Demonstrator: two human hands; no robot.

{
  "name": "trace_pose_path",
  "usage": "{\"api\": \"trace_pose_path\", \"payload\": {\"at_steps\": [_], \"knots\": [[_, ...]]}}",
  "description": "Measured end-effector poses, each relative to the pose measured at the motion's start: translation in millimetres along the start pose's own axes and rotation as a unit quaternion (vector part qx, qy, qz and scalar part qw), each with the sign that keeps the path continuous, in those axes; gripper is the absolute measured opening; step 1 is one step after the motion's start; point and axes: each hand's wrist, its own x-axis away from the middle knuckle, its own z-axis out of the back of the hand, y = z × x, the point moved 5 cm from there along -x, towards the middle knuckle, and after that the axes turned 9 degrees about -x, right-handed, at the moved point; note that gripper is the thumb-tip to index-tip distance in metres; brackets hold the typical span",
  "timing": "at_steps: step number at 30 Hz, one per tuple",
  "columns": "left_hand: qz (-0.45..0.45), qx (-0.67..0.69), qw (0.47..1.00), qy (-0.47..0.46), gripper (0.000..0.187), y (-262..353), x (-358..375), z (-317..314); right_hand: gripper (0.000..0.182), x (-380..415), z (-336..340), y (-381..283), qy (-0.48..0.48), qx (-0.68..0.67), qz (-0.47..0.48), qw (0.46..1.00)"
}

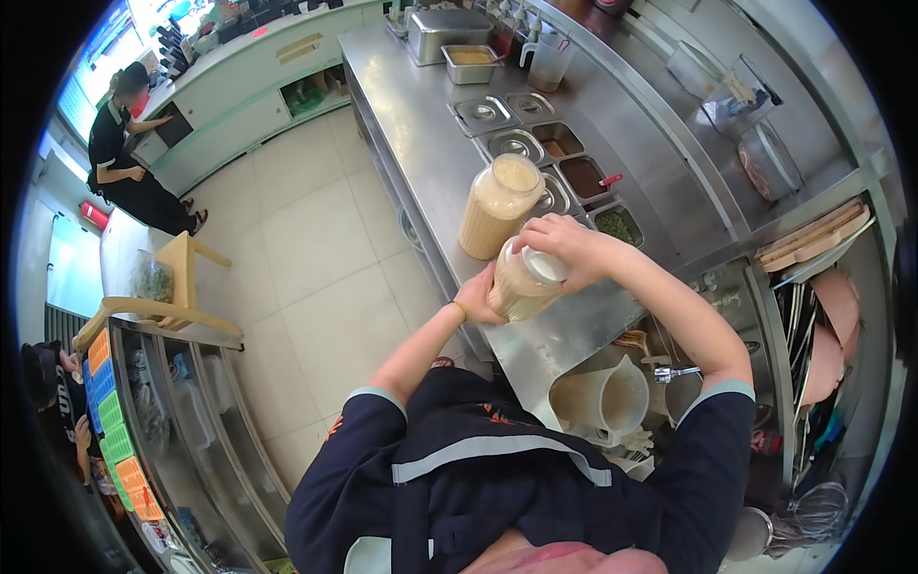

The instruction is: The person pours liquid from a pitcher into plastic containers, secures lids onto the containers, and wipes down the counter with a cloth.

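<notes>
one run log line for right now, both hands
left hand: on side of near jar | right hand: at its white lid | far jar: upright beside it, on steel counter

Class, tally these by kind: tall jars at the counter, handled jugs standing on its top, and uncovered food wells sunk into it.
Tall jars: 2
Handled jug: 1
Uncovered food wells: 3
Total: 6

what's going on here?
A person at the steel counter has a plastic jar of tan contents in both hands: left hand on its side, right hand over the white lid. A second, fuller-looking jar stands right beside it, by the inset pans. Another person is at the far cabinets. Can't tell if the lid is tight.
</notes>
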Motion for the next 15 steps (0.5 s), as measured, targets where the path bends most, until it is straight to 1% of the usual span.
{"api": "trace_pose_path", "payload": {"at_steps": [1, 4, 5, 6, 8, 9, 11, 14, 15], "knots": [[0.007, -0.004, 1.0, -0.004, 0.1, -1.4, -1.4, -0.6, 0.066, 0.1, -0.8, 0.8, 0.009, -0.008, -0.011, 1.0], [0.021, -0.015, 1.0, -0.016, 0.101, -2.5, -0.4, -3.4, 0.067, -3.0, -0.4, 13.8, 0.02, -0.063, -0.111, 0.992], [0.018, -0.019, 1.0, -0.011, 0.101, -0.8, -0.6, -2.0, 0.07, -4.5, -2.0, 14.3, 0.043, -0.033, -0.158, 0.986], [0.014, -0.024, 1.0, -0.007, 0.102, 0.9, -1.3, 0.6, 0.07, -6.1, -4.5, 15.4, 0.049, -0.009, -0.232, 0.971], [0.029, -0.018, 0.999, -0.023, 0.102, 3.6, -2.4, 1.9, 0.071, -7.9, -6.5, 12.4, 0.062, 0.038, -0.375, 0.924], [0.037, -0.016, 0.999, -0.032, 0.103, 4.3, -1.0, 2.1, 0.071, -8.3, -7.5, 11.1, 0.06, 0.02, -0.4, 0.915], [0.027, -0.012, 0.999, -0.021, 0.103, 4.0, -0.4, -0.5, 0.071, -10.1, -6.6, 13.2, 0.057, -0.014, -0.446, 0.893], [0.029, -0.018, 0.999, -0.014, 0.103, -5.6, -2.8, -4.3, 0.07, -6.7, -1.1, 19.9, 0.03, -0.032, -0.297, 0.954], [0.034, -0.02, 0.999, -0.016, 0.103, -5.5, -2.8, -5.2, 0.068, -6.2, 6.5, 12.3, 0.012, -0.035, -0.183, 0.982]]}}
